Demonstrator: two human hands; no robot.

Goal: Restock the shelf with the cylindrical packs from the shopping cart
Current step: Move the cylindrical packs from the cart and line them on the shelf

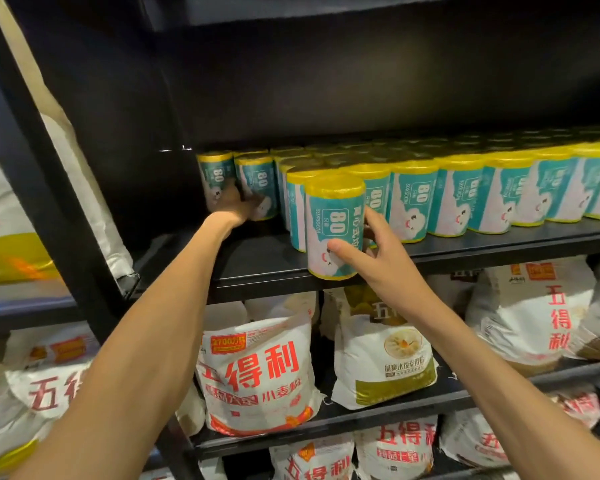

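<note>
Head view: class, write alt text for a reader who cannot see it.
A person's right hand holds a teal cylindrical pack upright at the front edge of a dark shelf; the left hand reaches between two packs farther back. White flour bags fill the shelves below.

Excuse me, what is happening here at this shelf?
A person is stocking a black shelf with teal and yellow cylindrical packs. The right hand holds one pack upright at the front edge. The left hand reaches to the packs at the back left. Flour bags fill the shelves below.
</note>
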